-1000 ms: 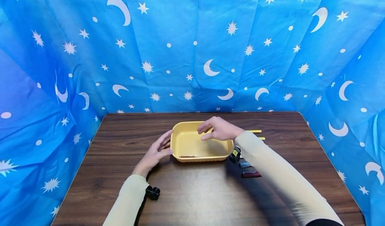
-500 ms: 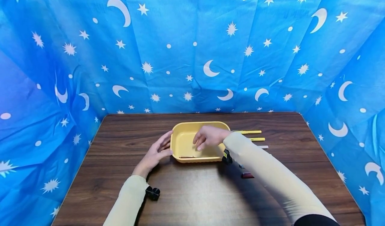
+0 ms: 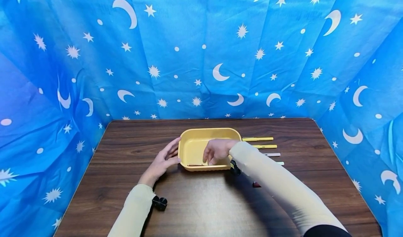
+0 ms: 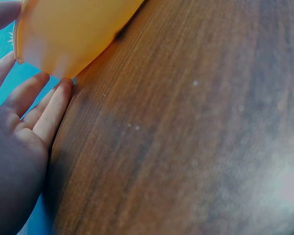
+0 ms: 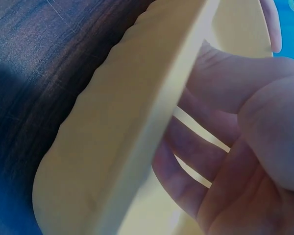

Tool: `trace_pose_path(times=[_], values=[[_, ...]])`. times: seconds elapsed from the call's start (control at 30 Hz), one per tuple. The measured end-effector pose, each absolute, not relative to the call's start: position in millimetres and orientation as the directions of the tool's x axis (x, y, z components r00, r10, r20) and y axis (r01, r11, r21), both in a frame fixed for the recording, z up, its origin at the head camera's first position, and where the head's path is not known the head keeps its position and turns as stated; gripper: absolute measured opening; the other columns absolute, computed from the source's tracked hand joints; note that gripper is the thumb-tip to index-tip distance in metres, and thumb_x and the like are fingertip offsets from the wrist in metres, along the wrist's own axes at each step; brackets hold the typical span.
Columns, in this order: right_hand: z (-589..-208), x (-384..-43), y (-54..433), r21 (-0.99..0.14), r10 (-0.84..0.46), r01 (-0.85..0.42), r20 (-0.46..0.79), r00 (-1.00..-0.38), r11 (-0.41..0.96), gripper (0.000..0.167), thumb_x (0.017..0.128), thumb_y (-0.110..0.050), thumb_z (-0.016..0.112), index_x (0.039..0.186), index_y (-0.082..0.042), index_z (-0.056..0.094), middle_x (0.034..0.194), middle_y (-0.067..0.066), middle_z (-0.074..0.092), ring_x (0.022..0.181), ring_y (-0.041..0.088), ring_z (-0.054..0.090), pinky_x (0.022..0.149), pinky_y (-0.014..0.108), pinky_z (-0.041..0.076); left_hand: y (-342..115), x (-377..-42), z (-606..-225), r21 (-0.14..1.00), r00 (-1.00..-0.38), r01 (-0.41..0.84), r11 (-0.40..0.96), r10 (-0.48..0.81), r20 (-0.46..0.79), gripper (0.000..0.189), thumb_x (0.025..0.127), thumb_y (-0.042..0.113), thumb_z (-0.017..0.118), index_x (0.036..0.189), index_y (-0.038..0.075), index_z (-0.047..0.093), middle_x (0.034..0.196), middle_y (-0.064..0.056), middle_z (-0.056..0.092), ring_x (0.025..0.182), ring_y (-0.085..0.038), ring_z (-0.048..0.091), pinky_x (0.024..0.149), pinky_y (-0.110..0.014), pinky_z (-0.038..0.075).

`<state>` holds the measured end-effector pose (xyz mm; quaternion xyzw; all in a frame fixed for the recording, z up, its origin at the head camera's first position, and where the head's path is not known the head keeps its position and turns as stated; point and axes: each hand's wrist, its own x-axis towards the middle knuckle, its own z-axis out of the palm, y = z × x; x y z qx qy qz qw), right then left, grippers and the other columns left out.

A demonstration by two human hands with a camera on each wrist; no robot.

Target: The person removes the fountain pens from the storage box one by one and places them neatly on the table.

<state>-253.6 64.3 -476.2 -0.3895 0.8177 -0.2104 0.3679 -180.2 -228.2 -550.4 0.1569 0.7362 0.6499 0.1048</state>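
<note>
A yellow plastic basin with rounded corners stands on the table. My left hand rests against its left end; in the left wrist view the fingers touch the outer wall, fairly straight. My right hand reaches down inside the basin, fingers bent toward the front wall. Near those fingertips a thin brownish stick-like thing lies along the front wall, mostly hidden by the rim. In the right wrist view the basin wall covers the fingertips, so I cannot tell whether they pinch it.
Right of the basin lie several pens in a column: a yellow pen, another yellow pen, pale ones and a dark red one, partly under the right forearm. A blue star-and-moon cloth surrounds the wooden table.
My right hand has moved down and slightly left into the basin, to its front wall, its fingers bending downward. The forearm now covers the blue pen. The left hand and basin have stayed put.
</note>
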Motion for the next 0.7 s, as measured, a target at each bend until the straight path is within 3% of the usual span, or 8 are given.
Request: trace_pose_path(times=[0.13,0.37,0.7], values=[[-476.7,-252.1,61.8,-0.626,-0.771,-0.455,-0.462,-0.437,0.633,0.023,0.093,-0.003,0.078,0.115,-0.009,0.08,0.097,0.001,0.081,0.088,0.002,0.07,0.089,0.021,0.055,-228.4,-180.2,-550.1,0.99,-0.931,0.087,0.114,0.364,0.04,0.079,0.1,0.002,0.066,0.167,0.023,0.031,0.169,-0.013,0.035,0.152,-0.037,0.039,0.115,-0.027,0.043],[-474.4,-248.7,59.3,-0.568,-0.749,-0.488,-0.496,-0.439,0.663,0.019,0.093,-0.001,0.077,0.108,-0.01,0.082,0.098,-0.001,0.08,0.092,0.006,0.07,0.089,0.023,0.056,-228.2,-179.8,-548.5,0.991,-0.934,0.065,0.12,0.356,0.018,0.078,0.1,0.005,0.067,0.167,0.026,0.032,0.169,-0.01,0.036,0.152,-0.035,0.04,0.121,-0.053,0.034],[-473.1,-250.4,61.8,-0.557,-0.743,-0.492,-0.522,-0.419,0.669,0.023,0.093,0.004,0.073,0.107,-0.012,0.082,0.098,-0.003,0.08,0.096,0.009,0.071,0.092,0.022,0.056,-228.1,-181.2,-549.4,0.99,-0.933,0.07,0.125,0.359,0.021,0.079,0.1,0.004,0.067,0.167,0.023,0.03,0.17,-0.012,0.035,0.153,-0.035,0.039,0.121,-0.053,0.034]])
